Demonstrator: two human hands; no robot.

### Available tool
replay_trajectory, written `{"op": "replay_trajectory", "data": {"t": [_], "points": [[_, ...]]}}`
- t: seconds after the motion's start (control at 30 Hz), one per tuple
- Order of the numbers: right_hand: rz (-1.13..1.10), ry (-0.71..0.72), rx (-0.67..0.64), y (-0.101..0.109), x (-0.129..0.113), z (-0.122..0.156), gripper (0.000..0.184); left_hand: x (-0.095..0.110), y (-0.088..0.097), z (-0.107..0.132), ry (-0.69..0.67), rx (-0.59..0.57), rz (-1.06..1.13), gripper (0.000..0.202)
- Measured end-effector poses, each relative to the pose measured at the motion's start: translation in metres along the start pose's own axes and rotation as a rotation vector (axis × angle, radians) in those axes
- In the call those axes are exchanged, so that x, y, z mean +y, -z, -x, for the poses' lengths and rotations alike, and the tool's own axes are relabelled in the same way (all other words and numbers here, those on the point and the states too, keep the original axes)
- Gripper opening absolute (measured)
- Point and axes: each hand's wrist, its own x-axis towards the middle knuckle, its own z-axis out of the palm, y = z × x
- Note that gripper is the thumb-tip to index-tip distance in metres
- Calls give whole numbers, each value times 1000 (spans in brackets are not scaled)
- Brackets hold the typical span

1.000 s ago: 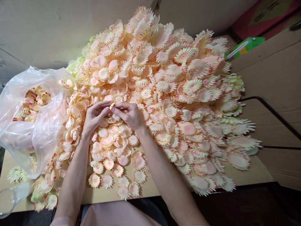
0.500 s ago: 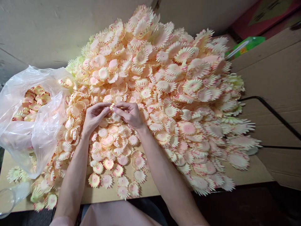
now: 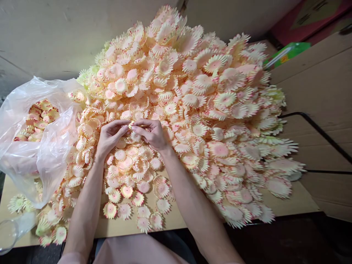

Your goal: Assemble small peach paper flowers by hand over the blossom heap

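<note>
My left hand (image 3: 111,135) and my right hand (image 3: 151,135) meet above the middle of the table. Thumb and fingers of both are pinched on a small pale yellow petal piece (image 3: 131,124), mostly hidden by the fingertips. Behind and around them rises a big heap of cream and pink petal discs (image 3: 176,91) with fringed edges and reddish tips. Smaller loose discs (image 3: 127,191) of the same sort lie between my forearms, some flat on the tabletop.
At the left stands a clear plastic bag (image 3: 55,157) with redder petal pieces (image 3: 44,115) inside. A transparent cup (image 3: 16,231) lies tipped at the near left corner of the wooden table (image 3: 115,229). Cardboard (image 3: 324,91) and a black bar (image 3: 321,130) border the right side.
</note>
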Motion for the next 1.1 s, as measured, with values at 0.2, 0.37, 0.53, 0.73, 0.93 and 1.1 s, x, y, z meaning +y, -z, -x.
{"op": "replay_trajectory", "data": {"t": [0.2,0.37,0.53,0.73,0.93,1.1], "points": [[27,8,-6,1,2,-1,24,-1,1,1,14,-18,15,26],[45,-12,12,2,3,-2,28,0,0,0,-3,-27,12,24],[83,-29,13,3,8,-3,30,4,-1,0,33,-35,37,27],[230,67,19,2,1,-2,22,6,-2,2,52,-4,35,31],[269,56,-17,1,-1,-2,23,2,1,0,98,23,40,24],[282,84,-18,2,2,-2,22,0,1,-1,140,69,83,22]]}}
